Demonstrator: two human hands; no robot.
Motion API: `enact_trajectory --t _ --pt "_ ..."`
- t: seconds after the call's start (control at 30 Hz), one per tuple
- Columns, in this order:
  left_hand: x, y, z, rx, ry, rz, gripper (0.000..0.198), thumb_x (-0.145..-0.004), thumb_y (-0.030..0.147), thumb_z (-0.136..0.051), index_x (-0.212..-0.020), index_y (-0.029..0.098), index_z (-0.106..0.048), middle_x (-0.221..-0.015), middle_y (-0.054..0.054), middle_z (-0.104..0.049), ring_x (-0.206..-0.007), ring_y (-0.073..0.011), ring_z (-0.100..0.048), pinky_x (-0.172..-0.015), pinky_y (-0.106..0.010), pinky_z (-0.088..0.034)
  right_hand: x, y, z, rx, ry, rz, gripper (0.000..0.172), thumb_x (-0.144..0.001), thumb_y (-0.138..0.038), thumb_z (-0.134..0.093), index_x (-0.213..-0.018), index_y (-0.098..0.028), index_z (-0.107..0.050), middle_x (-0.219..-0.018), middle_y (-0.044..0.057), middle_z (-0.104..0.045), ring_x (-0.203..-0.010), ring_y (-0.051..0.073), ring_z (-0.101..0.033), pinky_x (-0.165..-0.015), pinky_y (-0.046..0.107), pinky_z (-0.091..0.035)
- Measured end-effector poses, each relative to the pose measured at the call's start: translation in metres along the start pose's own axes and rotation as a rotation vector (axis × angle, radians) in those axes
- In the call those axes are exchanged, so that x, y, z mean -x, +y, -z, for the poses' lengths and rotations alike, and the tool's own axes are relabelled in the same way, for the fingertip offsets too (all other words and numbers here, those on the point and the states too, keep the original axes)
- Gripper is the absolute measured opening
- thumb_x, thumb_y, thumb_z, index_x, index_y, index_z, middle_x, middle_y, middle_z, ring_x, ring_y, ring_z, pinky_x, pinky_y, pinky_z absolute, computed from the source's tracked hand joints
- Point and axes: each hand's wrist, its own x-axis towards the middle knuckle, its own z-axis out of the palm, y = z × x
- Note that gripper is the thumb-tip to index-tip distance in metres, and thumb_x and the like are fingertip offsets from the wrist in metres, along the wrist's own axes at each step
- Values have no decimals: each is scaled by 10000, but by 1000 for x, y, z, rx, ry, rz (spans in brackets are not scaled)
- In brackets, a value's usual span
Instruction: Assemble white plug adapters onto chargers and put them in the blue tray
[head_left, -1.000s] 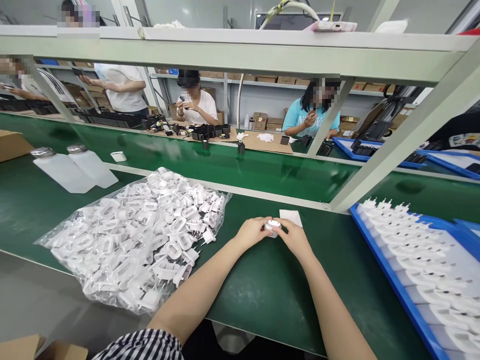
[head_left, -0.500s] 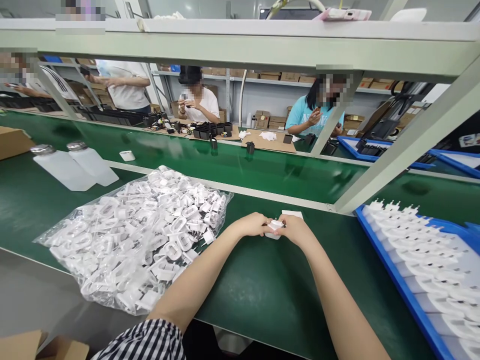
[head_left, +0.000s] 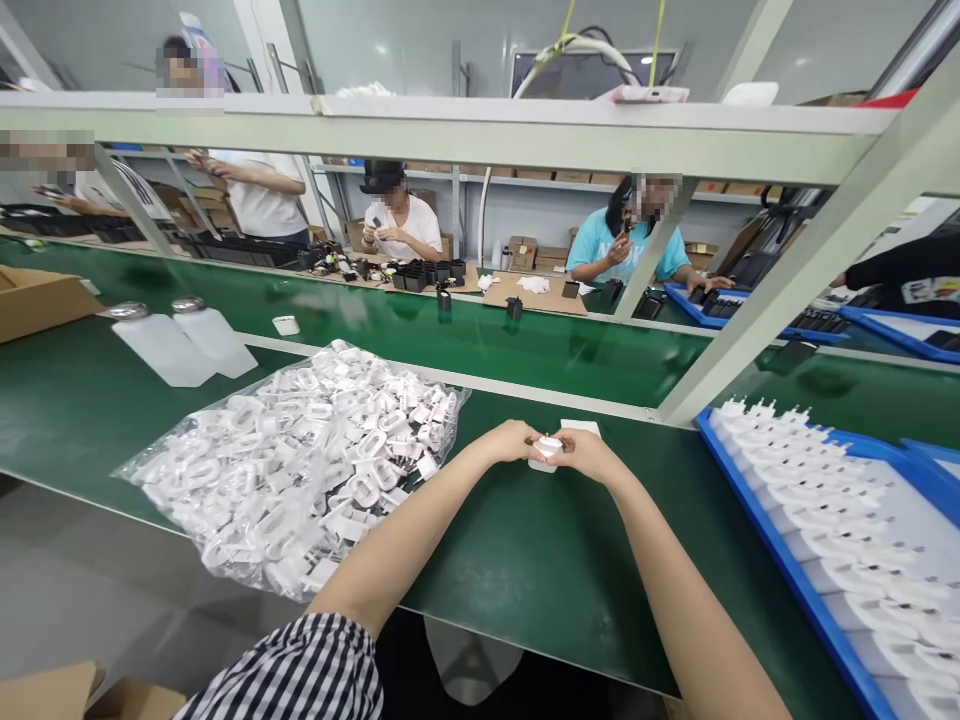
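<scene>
Both my hands meet over the green bench, gripping one small white plug adapter (head_left: 549, 446) between the fingertips. My left hand (head_left: 516, 440) closes on its left side, and my right hand (head_left: 585, 452) on its right. Below the adapter a white piece (head_left: 543, 465) shows, partly hidden; whether it is a separate part I cannot tell. Just behind my right hand lies a flat white block (head_left: 580, 428). To the left, a clear plastic bag (head_left: 300, 470) spreads open, heaped with white plug housings.
At the right, a blue tray (head_left: 787, 580) holds rows of white plug adapters with pins up. Two white bottles (head_left: 161, 345) stand at the left beside a cardboard box (head_left: 45, 300). A slanted metal post (head_left: 757, 310) rises behind the bench. Several co-workers sit or stand across it.
My head view has shifted slightly, so the scene sits lower in the upper part. Both hands stay on the adapter in nearly the same place. A co-worker's hand across the bench now reaches to a tray.
</scene>
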Motion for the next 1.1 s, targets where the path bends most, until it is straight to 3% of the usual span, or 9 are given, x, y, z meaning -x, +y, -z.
enact_trajectory --t 0.1,0.23,0.37,0.5,0.67,0.77,0.93,1.03,1.1 --pt "8 -13 -12 290 100 -5 320 -566 168 -563 -885 157 -557 -861 -26 -595 -807 -138 -525 -690 -200 -382 7 9 -5 -102 4 20 189 -559 -179 -542 -745 -163 -519 -733 8 -599 -681 125 -562 -618 227 -424" --pt "10 -19 -14 479 71 36 367 -576 122 -547 -942 116 -529 -829 -57 -600 -727 -130 -547 -650 -210 -407 13 15 -9 -174 23 12 208 -605 -197 -503 -810 -160 -505 -857 38 -597 -756 125 -564 -675 227 -427" --pt "6 0 1 78 28 47 208 -553 177 -583 -759 158 -606 -687 -9 -605 -669 -140 -541 -597 -207 -400 11 5 -1 21 -22 -6 140 -627 -212 -491 -755 -171 -530 -803 26 -612 -748 129 -563 -644 218 -419" --pt "-8 32 14 -424 -130 152 180 -472 166 -644 -644 121 -617 -643 -65 -596 -624 -204 -543 -541 -245 -395 -1 -14 11 329 -102 -21 33 -532 -144 -560 -540 -173 -548 -573 22 -587 -638 188 -555 -526 246 -376" --pt "-20 50 14 -508 -194 177 229 -471 59 -628 -699 63 -608 -701 -132 -592 -655 -240 -552 -559 -270 -409 -15 -27 17 492 -223 5 79 -471 -103 -580 -483 -178 -555 -505 26 -554 -572 194 -538 -465 233 -322" --pt "-16 47 13 -522 -196 154 224 -511 77 -609 -734 80 -603 -722 -118 -593 -672 -220 -555 -581 -259 -413 -13 -25 16 499 -249 26 76 -513 -119 -542 -540 -186 -564 -565 25 -577 -594 180 -538 -479 222 -331" --pt "4 29 10 -450 -152 143 234 -586 288 -569 -780 161 -601 -785 -66 -599 -732 -197 -543 -586 -238 -407 1 -13 1 234 -190 118 185 -592 -268 -493 -761 -198 -521 -696 9 -591 -630 156 -530 -542 226 -373" --pt "21 10 23 -364 -5 237 241 -573 323 -572 -803 256 -588 -836 17 -596 -787 -153 -529 -624 -196 -395 11 -7 -5 196 -105 95 236 -597 -333 -478 -791 -199 -495 -711 13 -587 -628 160 -530 -547 236 -382" --pt "37 -9 42 -385 128 379 190 -602 280 -545 -787 260 -587 -853 28 -591 -817 -141 -519 -660 -186 -381 17 -2 -2 228 -77 42 240 -588 -349 -480 -775 -200 -499 -695 17 -588 -614 169 -535 -534 241 -384"
